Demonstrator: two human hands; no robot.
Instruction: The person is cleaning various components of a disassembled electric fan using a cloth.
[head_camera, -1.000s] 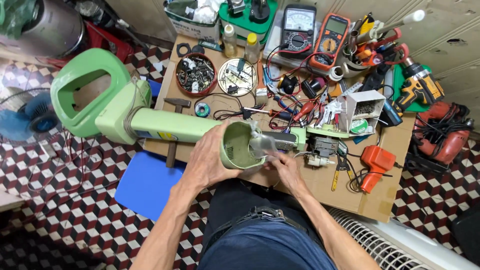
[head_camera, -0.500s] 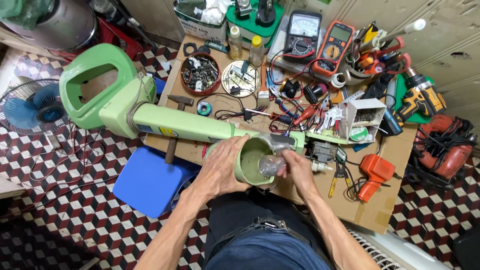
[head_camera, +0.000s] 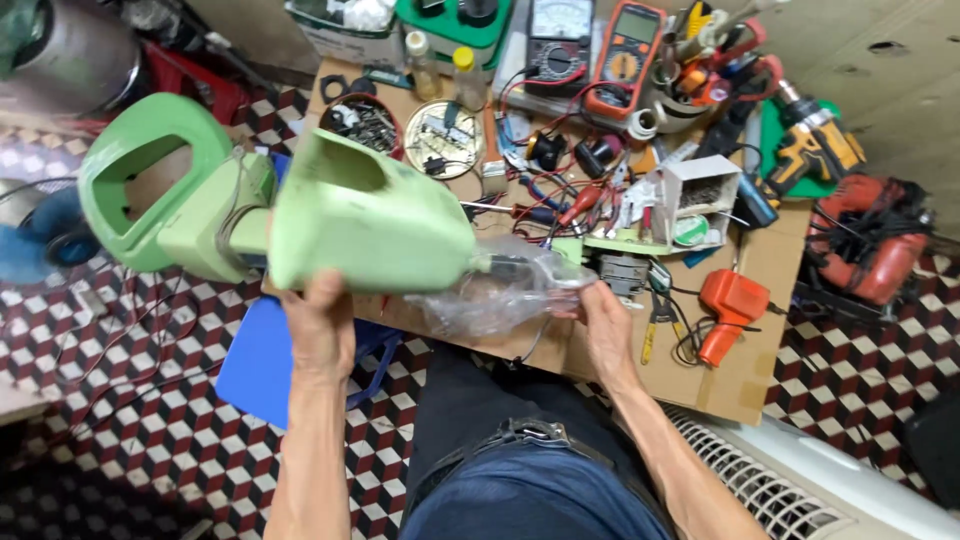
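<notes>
Left hand (head_camera: 322, 322) grips the near edge of the green shell (head_camera: 372, 218), holding it up over the left end of the cardboard bench (head_camera: 745, 375), its open end toward far-left. Right hand (head_camera: 606, 322) is pinched on the clear plastic bag (head_camera: 495, 290), which bunches out of the shell's narrow right end, just left of the hand.

Progress, my read: bag looks mostly pulled clear of the shell, but its left end sits at or inside the opening, can't tell which. So extraction is near done, not finished. Shell isn't set down, both hands are busy.

Rest of the unit: green handle body (head_camera: 150, 190) sits left, behind the shell, partly off the bench above the blue stool (head_camera: 255, 360). Motor parts (head_camera: 640, 275) lie loose mid-bench just beyond the right hand, so reassembly hasn't started.

Bench clutter: orange solder gun (head_camera: 728, 305) right, two multimeters (head_camera: 590, 50) far, tin of screws (head_camera: 360, 120) far-left, yellow drill (head_camera: 815, 150) far-right.
</notes>
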